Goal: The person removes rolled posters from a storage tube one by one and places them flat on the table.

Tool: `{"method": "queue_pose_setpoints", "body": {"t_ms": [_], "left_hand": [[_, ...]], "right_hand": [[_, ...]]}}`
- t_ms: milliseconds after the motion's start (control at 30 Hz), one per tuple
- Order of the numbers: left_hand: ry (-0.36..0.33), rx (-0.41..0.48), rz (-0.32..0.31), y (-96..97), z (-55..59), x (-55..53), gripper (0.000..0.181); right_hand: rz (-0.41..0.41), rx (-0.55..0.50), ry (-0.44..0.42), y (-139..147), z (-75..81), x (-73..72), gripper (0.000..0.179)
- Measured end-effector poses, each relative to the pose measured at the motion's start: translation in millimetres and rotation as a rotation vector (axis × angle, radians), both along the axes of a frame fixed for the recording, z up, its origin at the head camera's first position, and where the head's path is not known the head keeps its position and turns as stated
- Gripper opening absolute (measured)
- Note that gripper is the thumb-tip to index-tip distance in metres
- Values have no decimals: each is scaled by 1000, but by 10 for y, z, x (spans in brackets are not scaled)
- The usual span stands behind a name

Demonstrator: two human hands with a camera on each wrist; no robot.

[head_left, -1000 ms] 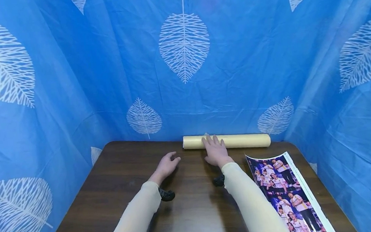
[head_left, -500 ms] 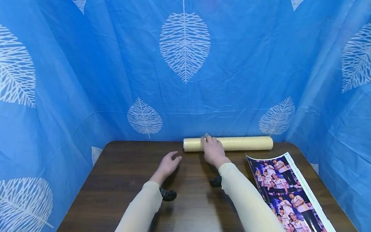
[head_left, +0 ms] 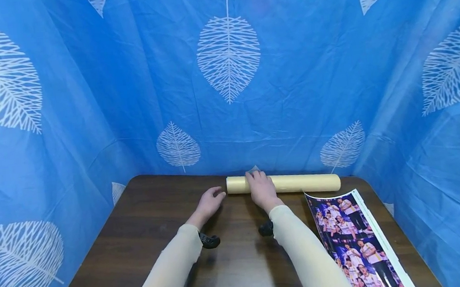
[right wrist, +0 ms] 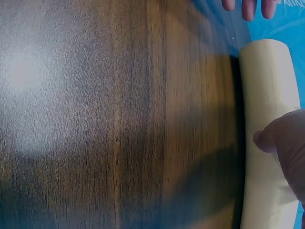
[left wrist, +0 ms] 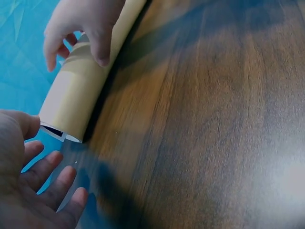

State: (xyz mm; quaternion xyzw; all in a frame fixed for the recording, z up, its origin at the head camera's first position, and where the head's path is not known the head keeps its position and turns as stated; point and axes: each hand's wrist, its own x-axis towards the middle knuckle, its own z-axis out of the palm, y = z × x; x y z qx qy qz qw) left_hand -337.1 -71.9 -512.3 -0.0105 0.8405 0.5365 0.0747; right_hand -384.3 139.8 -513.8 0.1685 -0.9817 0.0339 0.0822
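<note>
A long pale yellow roll [head_left: 305, 183] lies crosswise at the back of the table, near the blue curtain. Its left end is hollow with a white inner edge, as the left wrist view shows. My right hand [head_left: 262, 188] grips the roll left of its middle, thumb on the near side and fingers bent over the far side. Just off the left end is my left hand [head_left: 210, 202], palm towards the roll and fingers loosely spread, holding nothing. In the left wrist view the left thumb [left wrist: 29, 125] is close to the roll's rim; contact is unclear.
A glossy photo print [head_left: 357, 237] with a white border lies on the right of the dark wooden table [head_left: 140, 242], its far left corner curling up. A small translucent corner [head_left: 254, 169] shows behind the right hand. The leaf-patterned blue curtain [head_left: 233, 129] surrounds the table.
The right hand's fingers have gone from lying spread on the roll to bending over it. The roll has moved slightly towards me. The left hand has barely moved.
</note>
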Motion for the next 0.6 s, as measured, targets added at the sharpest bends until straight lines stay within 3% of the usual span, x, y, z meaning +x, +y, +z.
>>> {"method": "queue_pose_setpoints", "body": {"t_ms": [600], "left_hand": [[-104,112,84,91,-60,-121,46]], "right_hand": [[81,-10,68,-33,-68,117,30]]}}
